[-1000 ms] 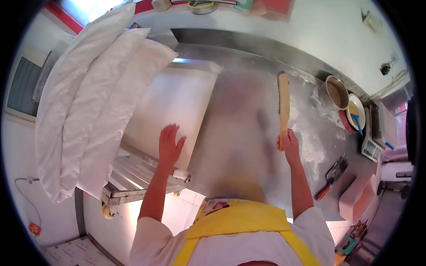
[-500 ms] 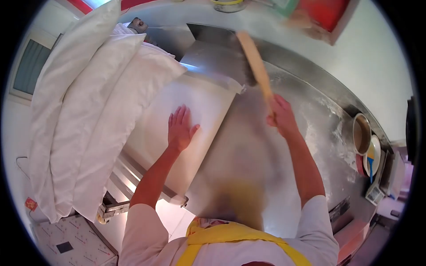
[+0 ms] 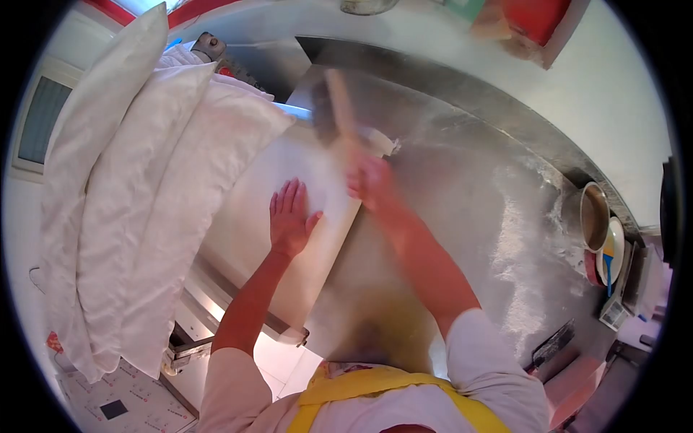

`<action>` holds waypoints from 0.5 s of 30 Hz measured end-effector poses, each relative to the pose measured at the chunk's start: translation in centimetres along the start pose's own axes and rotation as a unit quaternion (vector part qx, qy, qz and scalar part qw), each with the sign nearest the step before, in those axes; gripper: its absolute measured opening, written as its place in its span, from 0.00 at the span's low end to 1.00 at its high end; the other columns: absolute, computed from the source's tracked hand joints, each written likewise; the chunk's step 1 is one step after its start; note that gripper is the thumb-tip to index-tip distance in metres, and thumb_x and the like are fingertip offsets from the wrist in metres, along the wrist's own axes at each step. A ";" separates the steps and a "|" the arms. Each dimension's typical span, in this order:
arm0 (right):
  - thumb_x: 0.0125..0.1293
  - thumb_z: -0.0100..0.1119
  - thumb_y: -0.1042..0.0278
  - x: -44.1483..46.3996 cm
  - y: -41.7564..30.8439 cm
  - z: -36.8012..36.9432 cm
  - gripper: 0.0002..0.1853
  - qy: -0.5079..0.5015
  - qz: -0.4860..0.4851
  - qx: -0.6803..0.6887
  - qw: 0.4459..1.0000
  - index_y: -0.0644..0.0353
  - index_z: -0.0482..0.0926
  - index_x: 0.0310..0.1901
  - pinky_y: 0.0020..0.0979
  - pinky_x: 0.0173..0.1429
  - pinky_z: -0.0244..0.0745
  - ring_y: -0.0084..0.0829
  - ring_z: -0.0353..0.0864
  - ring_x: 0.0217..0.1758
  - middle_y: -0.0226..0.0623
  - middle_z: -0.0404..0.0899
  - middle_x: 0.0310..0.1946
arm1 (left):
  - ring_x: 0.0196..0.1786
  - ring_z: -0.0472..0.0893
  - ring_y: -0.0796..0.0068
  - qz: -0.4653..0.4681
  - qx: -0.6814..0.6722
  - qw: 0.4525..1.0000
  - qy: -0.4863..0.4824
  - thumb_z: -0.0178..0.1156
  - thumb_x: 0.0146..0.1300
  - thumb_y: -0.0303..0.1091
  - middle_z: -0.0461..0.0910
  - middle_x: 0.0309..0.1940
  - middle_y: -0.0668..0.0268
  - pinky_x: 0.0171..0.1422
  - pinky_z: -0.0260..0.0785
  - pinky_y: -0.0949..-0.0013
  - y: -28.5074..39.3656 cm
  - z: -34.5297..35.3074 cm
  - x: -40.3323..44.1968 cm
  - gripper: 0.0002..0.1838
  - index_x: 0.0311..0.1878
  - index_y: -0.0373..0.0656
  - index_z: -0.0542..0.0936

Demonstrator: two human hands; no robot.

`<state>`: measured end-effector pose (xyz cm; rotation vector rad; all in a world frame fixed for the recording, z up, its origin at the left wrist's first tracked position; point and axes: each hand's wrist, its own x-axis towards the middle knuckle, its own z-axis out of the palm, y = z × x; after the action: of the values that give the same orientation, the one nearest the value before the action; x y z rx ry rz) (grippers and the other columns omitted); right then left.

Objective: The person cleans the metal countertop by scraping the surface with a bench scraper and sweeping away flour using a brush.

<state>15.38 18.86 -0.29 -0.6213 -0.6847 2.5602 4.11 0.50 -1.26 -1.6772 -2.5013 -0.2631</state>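
My left hand (image 3: 290,222) lies flat with fingers stretched on a cream-coloured sheet (image 3: 303,274), which covers a flat support at the table's left side. My right hand (image 3: 372,184) is wrapped round the handle of a wooden bench brush (image 3: 343,108). The brush is blurred by motion, its dark bristles facing left over the far right part of the sheet. Whether the bristles touch the sheet I cannot tell. Beneath my right forearm lies the steel table (image 3: 433,173), with white powder (image 3: 510,231) on its right part.
White padded cloths (image 3: 151,195) hang at the left, close to my left arm. On the right stand a metal pot (image 3: 594,216) and a plate (image 3: 616,238) with a blue-handled pastry brush (image 3: 608,270). Near them are a small scale (image 3: 615,315) and a dark flat tool (image 3: 554,343).
My right hand has swung left with the bench brush, from above the steel table to the sheet's edge. My left hand stays flat on the sheet. The view has shifted slightly.
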 end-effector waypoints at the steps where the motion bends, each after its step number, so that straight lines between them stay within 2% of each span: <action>1: 0.68 0.47 0.58 -2.5 -1.9 -2.4 0.09 0.006 0.046 0.014 0.999 0.52 0.65 0.35 0.25 0.16 0.60 0.20 0.61 0.15 0.26 0.62 0.17 | 0.69 0.55 0.54 -0.002 -0.001 1.000 0.001 0.53 0.61 0.50 0.57 0.66 0.54 0.71 0.44 0.52 0.0 -0.1 0.0 0.34 0.64 0.35 0.61; 2: 0.68 0.45 0.57 -5.4 -3.3 -4.8 0.09 -0.002 0.050 0.050 0.998 0.51 0.65 0.35 0.23 0.16 0.59 0.19 0.59 0.15 0.26 0.62 0.17 | 0.69 0.55 0.54 -0.004 -0.002 1.000 0.001 0.53 0.61 0.49 0.57 0.67 0.54 0.71 0.44 0.52 0.0 -0.2 0.0 0.34 0.64 0.35 0.61; 5: 0.69 0.44 0.58 -12.9 -9.4 -6.0 0.10 0.139 0.001 -0.067 0.988 0.55 0.66 0.36 0.22 0.15 0.57 0.18 0.60 0.14 0.25 0.62 0.17 | 0.69 0.55 0.55 0.005 0.001 1.000 0.015 0.53 0.61 0.49 0.57 0.67 0.55 0.71 0.44 0.52 0.0 -0.1 -0.1 0.34 0.64 0.36 0.61; 7: 0.69 0.45 0.58 -14.0 -12.1 -7.5 0.11 0.099 -0.046 -0.177 0.978 0.57 0.68 0.36 0.22 0.18 0.61 0.20 0.65 0.17 0.28 0.68 0.20 | 0.70 0.55 0.56 0.000 0.004 1.000 0.011 0.54 0.61 0.50 0.57 0.67 0.55 0.71 0.43 0.52 0.0 0.0 -0.1 0.35 0.64 0.36 0.61; 8: 0.69 0.46 0.58 -13.4 -13.1 -7.9 0.12 0.098 -0.078 -0.282 0.951 0.57 0.68 0.35 0.22 0.19 0.61 0.20 0.66 0.17 0.29 0.69 0.20 | 0.70 0.54 0.57 -0.002 0.006 1.000 0.008 0.54 0.60 0.51 0.57 0.67 0.56 0.72 0.43 0.51 0.1 0.0 0.0 0.35 0.64 0.37 0.61; 10: 0.68 0.47 0.57 -10.3 -15.1 -8.3 0.14 0.090 -0.138 -0.477 0.864 0.59 0.70 0.32 0.22 0.22 0.62 0.20 0.68 0.18 0.30 0.72 0.20 | 0.70 0.54 0.56 0.000 -0.005 1.000 0.008 0.54 0.60 0.50 0.57 0.67 0.54 0.71 0.43 0.50 0.1 -0.1 0.1 0.35 0.64 0.36 0.61; 12: 0.67 0.47 0.55 -5.2 -16.3 -8.5 0.17 0.108 -0.120 -0.561 0.812 0.61 0.71 0.28 0.25 0.25 0.63 0.23 0.70 0.20 0.33 0.73 0.18 | 0.69 0.55 0.54 0.000 -0.015 1.000 0.003 0.55 0.60 0.50 0.57 0.67 0.53 0.71 0.44 0.49 0.0 -0.2 0.3 0.35 0.64 0.35 0.61; 14: 0.66 0.48 0.53 2.2 -15.5 -10.5 0.18 0.096 -0.193 -0.662 0.717 0.61 0.72 0.29 0.31 0.28 0.65 0.30 0.72 0.21 0.38 0.72 0.17 | 0.69 0.55 0.52 -0.004 -0.023 1.000 -0.009 0.55 0.59 0.50 0.57 0.66 0.52 0.71 0.44 0.48 0.0 -0.3 0.4 0.36 0.64 0.35 0.60; 15: 0.66 0.48 0.52 5.5 -15.2 -10.5 0.18 0.087 -0.199 -0.677 0.703 0.61 0.73 0.30 0.35 0.30 0.66 0.35 0.73 0.23 0.41 0.73 0.19 | 0.69 0.55 0.50 -0.001 -0.024 1.000 -0.013 0.52 0.61 0.51 0.57 0.66 0.50 0.70 0.44 0.48 0.0 -0.4 0.6 0.35 0.63 0.34 0.60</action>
<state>20.47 37.39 -1.85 -0.9190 -2.2992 1.1719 3.91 0.95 -0.76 -1.7076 -2.5345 -0.3060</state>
